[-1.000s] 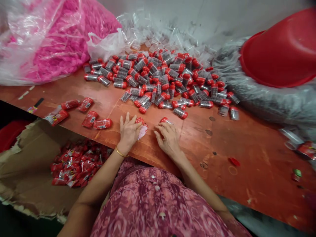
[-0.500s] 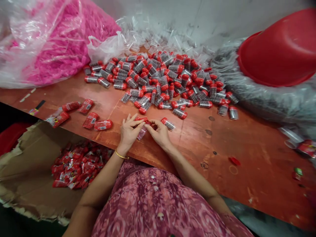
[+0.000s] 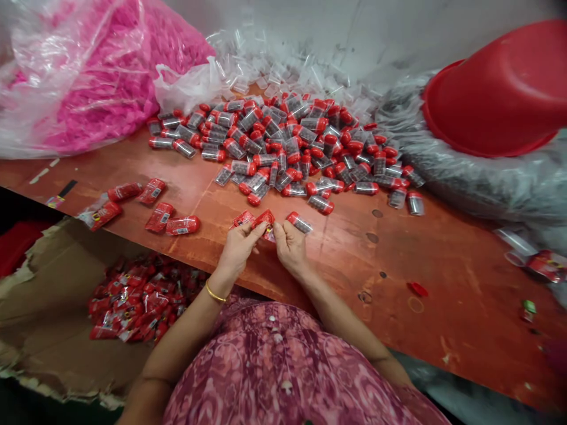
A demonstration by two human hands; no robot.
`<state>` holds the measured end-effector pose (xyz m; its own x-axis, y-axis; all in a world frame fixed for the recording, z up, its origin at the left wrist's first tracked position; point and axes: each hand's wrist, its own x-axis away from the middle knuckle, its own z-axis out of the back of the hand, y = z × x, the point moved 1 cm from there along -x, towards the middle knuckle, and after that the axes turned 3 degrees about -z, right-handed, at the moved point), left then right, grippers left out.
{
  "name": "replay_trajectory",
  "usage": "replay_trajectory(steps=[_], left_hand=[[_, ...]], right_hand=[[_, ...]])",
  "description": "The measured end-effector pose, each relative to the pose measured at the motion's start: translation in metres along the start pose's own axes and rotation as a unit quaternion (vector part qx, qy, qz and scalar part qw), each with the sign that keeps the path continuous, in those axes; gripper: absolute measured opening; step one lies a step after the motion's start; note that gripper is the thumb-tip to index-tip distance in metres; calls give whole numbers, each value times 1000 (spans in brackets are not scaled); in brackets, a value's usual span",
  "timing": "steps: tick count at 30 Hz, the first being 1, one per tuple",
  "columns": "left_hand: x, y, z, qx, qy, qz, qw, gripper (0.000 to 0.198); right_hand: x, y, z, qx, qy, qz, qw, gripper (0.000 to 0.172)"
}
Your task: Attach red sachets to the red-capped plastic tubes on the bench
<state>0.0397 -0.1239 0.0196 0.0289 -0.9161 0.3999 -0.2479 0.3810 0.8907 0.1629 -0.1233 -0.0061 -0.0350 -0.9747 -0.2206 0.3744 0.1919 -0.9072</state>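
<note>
Between my hands is a small red printed plastic sleeve (image 3: 264,218), pinched at its near edges by the fingers and thumbs of both. My left hand (image 3: 238,247) grips its left side, and my right hand (image 3: 290,245) its right side. Behind my left fingers another red printed sleeve (image 3: 242,219) lies on the table. Just beyond my right hand rests a clear tube with a red cap and dark contents (image 3: 300,222). Farther back is a heap of similar red-capped tubes (image 3: 283,144).
Several red-wrapped tubes (image 3: 183,225) lie on the wooden table (image 3: 336,277) at left. Below its edge, a cardboard box (image 3: 53,319) holds many red packets. A pink-filled plastic bag (image 3: 106,88) stands back left, and a red tub (image 3: 500,88) rests on plastic bags at right.
Both hands have come slightly nearer my body and turned, their fingers now pinching the red sleeve's edges. The sleeve now shows its printed face more plainly.
</note>
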Motion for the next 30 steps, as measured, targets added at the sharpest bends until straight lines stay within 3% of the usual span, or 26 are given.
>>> replay_trajectory(steps=[6, 10, 13, 15, 18, 21, 24, 27, 30], left_hand=[[2, -3, 2, 77, 9, 83, 994, 26], [2, -1, 5, 83, 28, 93, 992, 29], [0, 2, 5, 106, 40, 103, 988, 28], [-1, 3, 5, 130, 38, 105, 985, 25], [-1, 3, 2, 163, 16, 104, 981, 20], [0, 2, -1, 177, 4, 103, 979, 16], [2, 2, -2, 184, 3, 98, 978, 15], [4, 2, -1, 172, 2, 94, 981, 17], [6, 3, -4, 143, -8, 104, 984, 22]], right_hand=[[7, -1, 0, 17, -55, 14, 998, 29], [2, 5, 24, 127, -61, 75, 987, 28], [-5, 20, 51, 301, -21, 81, 950, 37], [-8, 33, 63, 383, -43, 60, 921, 43], [-10, 47, 67, 426, -79, 46, 900, 35], [-6, 48, 65, 373, -39, 30, 927, 32], [6, 33, 67, 217, -3, 2, 976, 33], [20, 6, 70, 78, -48, -7, 996, 34], [29, -17, 70, 67, -91, 23, 993, 29]])
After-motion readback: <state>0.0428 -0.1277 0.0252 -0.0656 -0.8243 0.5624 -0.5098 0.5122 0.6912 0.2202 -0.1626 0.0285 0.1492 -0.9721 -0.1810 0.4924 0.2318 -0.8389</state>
